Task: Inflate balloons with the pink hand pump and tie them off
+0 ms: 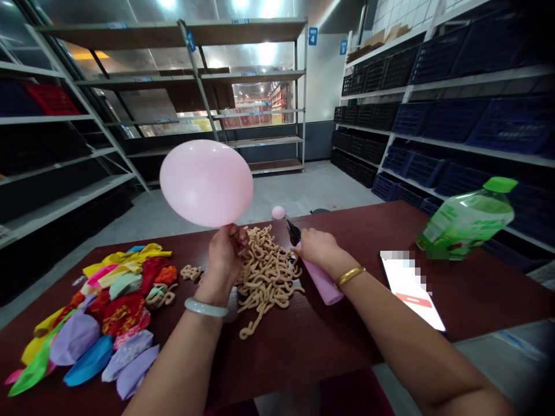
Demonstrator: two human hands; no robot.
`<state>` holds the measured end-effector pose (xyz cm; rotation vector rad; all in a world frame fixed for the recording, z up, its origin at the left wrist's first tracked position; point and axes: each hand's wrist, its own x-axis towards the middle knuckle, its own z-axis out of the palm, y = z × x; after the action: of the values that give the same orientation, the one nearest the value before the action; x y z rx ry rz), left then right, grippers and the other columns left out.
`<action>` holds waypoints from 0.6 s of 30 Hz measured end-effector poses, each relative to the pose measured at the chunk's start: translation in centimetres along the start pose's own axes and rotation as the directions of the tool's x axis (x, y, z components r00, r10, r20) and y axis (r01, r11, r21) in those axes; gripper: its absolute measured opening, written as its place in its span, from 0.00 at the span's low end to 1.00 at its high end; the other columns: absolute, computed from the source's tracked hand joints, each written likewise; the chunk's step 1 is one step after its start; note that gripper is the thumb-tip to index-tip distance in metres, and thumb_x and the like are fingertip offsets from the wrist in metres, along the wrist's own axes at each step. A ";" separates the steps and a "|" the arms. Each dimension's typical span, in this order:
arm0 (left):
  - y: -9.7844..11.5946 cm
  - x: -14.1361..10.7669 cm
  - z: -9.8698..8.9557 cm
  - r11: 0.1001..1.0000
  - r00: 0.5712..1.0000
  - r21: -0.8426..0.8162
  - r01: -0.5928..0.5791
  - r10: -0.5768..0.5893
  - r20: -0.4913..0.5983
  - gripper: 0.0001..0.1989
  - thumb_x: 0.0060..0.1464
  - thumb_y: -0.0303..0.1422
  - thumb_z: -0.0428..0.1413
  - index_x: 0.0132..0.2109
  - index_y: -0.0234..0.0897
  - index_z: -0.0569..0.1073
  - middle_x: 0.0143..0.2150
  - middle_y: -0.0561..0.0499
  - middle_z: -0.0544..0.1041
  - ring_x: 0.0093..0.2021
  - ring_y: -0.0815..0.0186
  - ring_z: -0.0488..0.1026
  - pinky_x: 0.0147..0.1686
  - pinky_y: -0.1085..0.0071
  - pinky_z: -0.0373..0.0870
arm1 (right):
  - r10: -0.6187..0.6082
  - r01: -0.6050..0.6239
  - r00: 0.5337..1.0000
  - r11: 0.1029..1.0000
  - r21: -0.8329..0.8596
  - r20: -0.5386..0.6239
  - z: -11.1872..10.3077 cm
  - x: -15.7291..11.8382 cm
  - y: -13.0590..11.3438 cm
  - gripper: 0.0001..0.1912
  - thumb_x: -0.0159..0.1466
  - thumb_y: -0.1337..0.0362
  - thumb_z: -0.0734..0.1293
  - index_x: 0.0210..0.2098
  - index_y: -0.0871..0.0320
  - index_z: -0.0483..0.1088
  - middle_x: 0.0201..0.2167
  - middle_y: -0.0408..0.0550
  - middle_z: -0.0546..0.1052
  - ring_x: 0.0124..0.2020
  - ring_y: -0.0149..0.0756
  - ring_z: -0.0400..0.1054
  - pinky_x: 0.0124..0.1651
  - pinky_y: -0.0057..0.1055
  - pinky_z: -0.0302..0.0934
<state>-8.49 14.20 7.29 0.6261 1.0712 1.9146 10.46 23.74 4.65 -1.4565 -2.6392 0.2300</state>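
Observation:
My left hand [228, 251] is closed at the base of an inflated pale pink balloon [207, 182], which stands up above it. My right hand [318, 245] wraps round the upper part of a pinkish-purple balloon pump [321, 282] with a black tip [293, 231], tilted over the table. Between my hands lies a heap of tan, curly long balloons [269, 277]. To the left of my left hand spreads a pile of deflated balloons [125, 306] in many colours.
A phone with a lit screen [411, 289] lies on the dark red table [277, 370]. Behind it stands a green-capped bottle [472, 219]. A small pink balloon [278, 212] is at the far edge. Shelves [195, 75] and dark crates [451, 121] surround the room.

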 end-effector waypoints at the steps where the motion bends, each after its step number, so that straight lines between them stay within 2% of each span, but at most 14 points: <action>1: -0.1 -0.1 0.1 1.000 1.000 0.014 0.010 -0.010 0.011 0.10 0.48 0.33 0.52 0.25 0.39 0.57 0.20 0.54 0.62 0.18 0.71 0.60 0.14 0.78 0.47 | -0.075 0.074 0.996 0.997 -0.018 -0.049 0.0 -0.1 0.0 0.27 0.59 0.53 0.68 0.53 0.63 0.69 0.47 0.64 0.73 0.46 0.53 0.69 0.44 0.45 0.62; 2: -0.2 -0.3 0.3 0.999 0.999 0.029 0.022 -0.023 0.024 0.10 0.48 0.33 0.52 0.25 0.38 0.57 0.20 0.54 0.62 0.19 0.72 0.60 0.14 0.78 0.46 | -0.179 0.176 0.979 0.984 -0.036 -0.101 0.0 -0.1 0.0 0.26 0.58 0.55 0.70 0.53 0.59 0.70 0.50 0.61 0.72 0.49 0.52 0.67 0.48 0.46 0.60; 4: -0.5 -0.6 0.6 0.996 0.996 0.061 0.062 -0.065 0.055 0.11 0.49 0.35 0.53 0.26 0.38 0.58 0.21 0.55 0.62 0.19 0.72 0.60 0.14 0.78 0.46 | -0.395 0.385 0.902 0.918 -0.091 -0.176 0.4 -0.1 0.0 0.17 0.58 0.59 0.71 0.47 0.53 0.74 0.54 0.55 0.69 0.57 0.50 0.61 0.59 0.50 0.51; 6: -0.6 -1.0 0.9 0.991 0.990 0.086 0.100 -0.108 0.087 0.12 0.50 0.36 0.54 0.27 0.38 0.58 0.21 0.55 0.63 0.20 0.72 0.61 0.14 0.78 0.47 | -0.516 0.494 0.833 0.856 -0.152 -0.199 1.0 0.0 -0.1 0.07 0.58 0.62 0.71 0.37 0.53 0.78 0.54 0.52 0.70 0.61 0.50 0.55 0.65 0.53 0.38; 7: -0.7 -1.1 1.0 0.990 0.988 0.095 0.107 -0.117 0.101 0.12 0.50 0.36 0.55 0.27 0.38 0.58 0.22 0.55 0.64 0.20 0.73 0.61 0.15 0.78 0.48 | -0.538 0.511 0.819 0.842 -0.174 -0.198 1.3 0.1 -0.2 0.04 0.59 0.63 0.70 0.33 0.54 0.78 0.52 0.52 0.71 0.62 0.51 0.54 0.66 0.53 0.35; 10: -0.8 -1.4 1.2 0.991 0.987 0.099 0.094 -0.106 0.118 0.12 0.50 0.36 0.55 0.28 0.38 0.59 0.22 0.55 0.64 0.20 0.73 0.61 0.16 0.78 0.49 | -0.537 0.504 0.822 0.841 -0.197 -0.188 1.8 0.3 -0.3 0.04 0.59 0.68 0.69 0.30 0.58 0.78 0.45 0.55 0.74 0.55 0.49 0.60 0.65 0.53 0.37; 13: -0.8 -1.4 1.2 0.993 0.989 0.087 0.079 -0.089 0.119 0.12 0.50 0.36 0.55 0.28 0.38 0.59 0.22 0.55 0.64 0.21 0.73 0.61 0.17 0.78 0.49 | -0.512 0.509 0.825 0.857 -0.079 -0.240 1.1 0.6 -0.2 0.05 0.60 0.69 0.67 0.31 0.59 0.77 0.40 0.54 0.75 0.48 0.46 0.64 0.62 0.48 0.46; 16: -1.0 -1.1 1.0 0.994 0.993 0.083 0.066 -0.074 0.096 0.10 0.50 0.36 0.54 0.29 0.38 0.60 0.22 0.55 0.65 0.21 0.72 0.62 0.17 0.77 0.52 | -0.404 0.493 0.857 0.823 0.281 -0.319 -0.1 0.9 -0.1 0.05 0.62 0.68 0.64 0.35 0.57 0.74 0.37 0.50 0.76 0.43 0.40 0.67 0.52 0.40 0.58; 18: -1.1 -1.0 1.0 0.994 0.995 0.090 0.059 -0.066 0.070 0.10 0.50 0.35 0.54 0.28 0.38 0.60 0.23 0.55 0.66 0.22 0.72 0.63 0.18 0.77 0.53 | -0.299 0.418 0.908 0.690 0.590 -0.294 -0.6 1.1 -0.2 0.03 0.63 0.67 0.64 0.34 0.56 0.70 0.35 0.47 0.76 0.38 0.37 0.69 0.45 0.36 0.61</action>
<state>-6.79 14.13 6.81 0.6986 1.1206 1.7848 9.82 24.57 5.32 -0.6764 -2.2738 0.8275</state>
